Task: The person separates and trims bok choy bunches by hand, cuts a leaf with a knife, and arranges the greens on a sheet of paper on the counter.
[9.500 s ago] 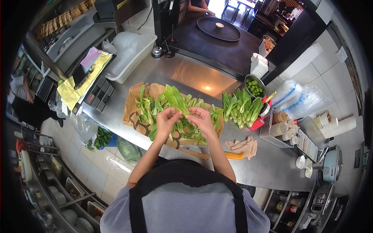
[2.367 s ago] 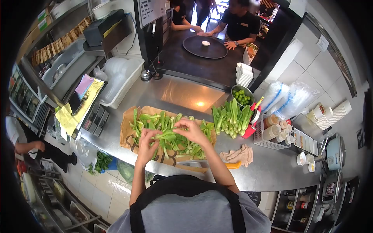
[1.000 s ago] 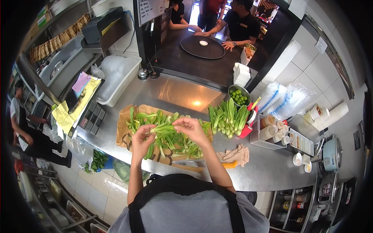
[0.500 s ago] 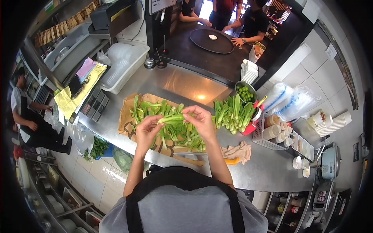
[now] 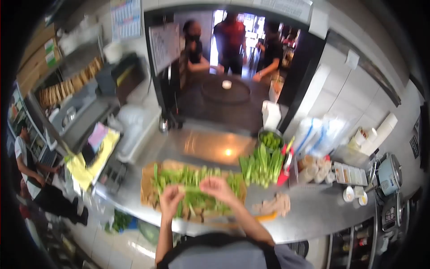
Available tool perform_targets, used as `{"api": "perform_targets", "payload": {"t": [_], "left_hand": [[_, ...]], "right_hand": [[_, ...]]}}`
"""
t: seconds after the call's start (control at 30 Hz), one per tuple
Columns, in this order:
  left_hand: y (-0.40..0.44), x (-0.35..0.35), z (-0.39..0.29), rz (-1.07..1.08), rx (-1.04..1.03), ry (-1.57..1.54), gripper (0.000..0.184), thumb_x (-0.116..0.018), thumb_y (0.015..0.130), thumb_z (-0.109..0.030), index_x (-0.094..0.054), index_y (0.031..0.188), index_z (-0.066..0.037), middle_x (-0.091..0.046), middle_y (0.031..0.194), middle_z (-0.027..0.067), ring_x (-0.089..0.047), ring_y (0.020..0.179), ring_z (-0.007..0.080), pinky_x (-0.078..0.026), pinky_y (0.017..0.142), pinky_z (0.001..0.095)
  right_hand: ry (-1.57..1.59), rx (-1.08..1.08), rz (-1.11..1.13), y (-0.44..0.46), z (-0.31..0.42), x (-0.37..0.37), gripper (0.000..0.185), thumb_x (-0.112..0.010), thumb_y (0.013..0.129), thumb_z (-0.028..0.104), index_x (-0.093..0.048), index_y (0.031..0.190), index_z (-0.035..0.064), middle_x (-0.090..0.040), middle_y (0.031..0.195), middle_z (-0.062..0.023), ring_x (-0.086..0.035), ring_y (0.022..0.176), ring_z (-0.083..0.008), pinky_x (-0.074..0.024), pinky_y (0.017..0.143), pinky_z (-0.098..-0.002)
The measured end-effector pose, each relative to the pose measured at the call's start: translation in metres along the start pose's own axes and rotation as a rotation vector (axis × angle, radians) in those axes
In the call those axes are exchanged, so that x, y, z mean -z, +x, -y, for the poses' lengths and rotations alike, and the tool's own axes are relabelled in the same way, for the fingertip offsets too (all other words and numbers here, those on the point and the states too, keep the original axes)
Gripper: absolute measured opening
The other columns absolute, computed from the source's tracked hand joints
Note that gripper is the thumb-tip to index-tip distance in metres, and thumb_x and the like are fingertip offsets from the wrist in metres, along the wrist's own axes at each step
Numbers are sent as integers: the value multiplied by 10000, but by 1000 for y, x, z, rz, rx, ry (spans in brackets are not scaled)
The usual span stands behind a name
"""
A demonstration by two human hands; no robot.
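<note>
— Looking down through the head camera, what do you find in the left hand (image 5: 169, 200)?

— One end of a leafy green stalk (image 5: 191, 189). The fingers are drawn in on it, though blur hides exactly where each fingertip presses.

— And the right hand (image 5: 216, 187)?

— Closed on the other end, thumb and forefinger side toward the left hand. The stalk bridges the gap between the two, roughly level, with its middle bare of fingers.

— So where does it sit against everything else?

— Over the brown paper (image 5: 148, 186), which is spread on the steel counter (image 5: 309, 206). Loose greens (image 5: 165, 176) cover most of that sheet, beyond the hands and around them. Single leaves are too smeared to count.

— What's off to the right of the paper?

— A bunch of whole greens (image 5: 263, 165) just beside it, with a bowl of green limes (image 5: 270, 140) right behind. Nearer the person, a pinkish cloth (image 5: 274, 205) lies crumpled, an orange handle (image 5: 268, 217) close by its near edge.

— Anything past the counter?

— A dark round tray (image 5: 224, 97) on the pass ledge with a small white dish (image 5: 226, 84) on it. Three people stand beyond, well apart from these hands.
</note>
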State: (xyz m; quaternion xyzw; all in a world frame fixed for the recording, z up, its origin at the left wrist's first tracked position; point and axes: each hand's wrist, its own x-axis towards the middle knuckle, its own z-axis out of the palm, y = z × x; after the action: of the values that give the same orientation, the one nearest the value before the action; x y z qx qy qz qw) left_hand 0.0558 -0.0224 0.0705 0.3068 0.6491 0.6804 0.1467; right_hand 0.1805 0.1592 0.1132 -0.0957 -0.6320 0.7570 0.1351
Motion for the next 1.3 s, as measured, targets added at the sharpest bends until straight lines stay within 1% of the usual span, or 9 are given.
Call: {"api": "perform_targets", "payload": {"t": [0.03,0.27,0.33,0.4,0.47,0.67,0.8,1.1,1.3], "left_hand": [[5,-2,-9,3,-287,223,236,-681,737,28,-635,967,13,-585,855,71,-562,715,126,-459,624,229],[-2,0,14,33,-431,881,265,-643,684,27,-631,943,-31,-560,865,133,-574,858,301,-485,751,366],[-3,9,48,84,-391,1061,145,-549,733,-24,-596,870,-34,-541,895,167,-544,847,333,-475,682,410],[-5,19,38,241,47,1291,161,-554,728,-22,-592,884,-5,-551,883,173,-564,764,321,-482,636,378],[-7,27,24,78,-151,972,240,-602,727,10,-585,966,32,-575,854,133,-600,731,258,-500,611,313],[3,28,6,-217,355,-235,250,-642,796,4,-574,1035,35,-585,930,37,-608,790,114,-517,690,238],[5,4,17,-329,359,-524,225,-625,807,15,-562,1023,9,-564,973,44,-586,840,113,-515,734,252],[4,-65,5,48,189,-96,364,-564,875,-71,-513,1231,-14,-596,1043,34,-534,943,95,-411,820,247],[7,-31,17,-2,230,-23,206,-619,827,-62,-610,1030,-31,-550,1084,55,-507,974,130,-414,832,249]], "right_hand": [[-3,22,11,3,3,4,100,-611,837,29,-602,937,17,-622,817,-6,-576,730,-55,-470,625,-198],[-34,-79,89,20,-12,-14,169,-593,822,-25,-600,987,11,-631,917,-47,-603,780,-101,-513,638,-247],[53,-113,24,31,-23,-23,214,-602,800,-46,-602,998,35,-639,934,-41,-607,829,-125,-528,646,-265],[-199,101,52,38,-16,-22,158,-630,790,-2,-616,945,24,-631,896,-43,-604,800,-137,-513,647,-282],[-358,239,-88,47,-24,-17,95,-635,784,26,-626,878,11,-622,864,-53,-603,779,-156,-500,649,-287],[-1214,586,-265,46,-46,-16,83,-633,817,91,-651,830,11,-610,838,-73,-604,709,-184,-491,624,-243],[-305,94,-106,25,-71,-35,214,-653,825,181,-634,958,15,-634,855,-53,-616,691,-117,-492,598,-261],[254,40,-403,19,-70,16,121,-626,847,118,-603,908,16,-598,690,9,-500,559,-27,-379,482,-190],[-1165,94,-984,6,-36,167,168,-623,776,161,-619,799,-6,-634,719,-181,-636,638,-301,-494,564,-414]]}}
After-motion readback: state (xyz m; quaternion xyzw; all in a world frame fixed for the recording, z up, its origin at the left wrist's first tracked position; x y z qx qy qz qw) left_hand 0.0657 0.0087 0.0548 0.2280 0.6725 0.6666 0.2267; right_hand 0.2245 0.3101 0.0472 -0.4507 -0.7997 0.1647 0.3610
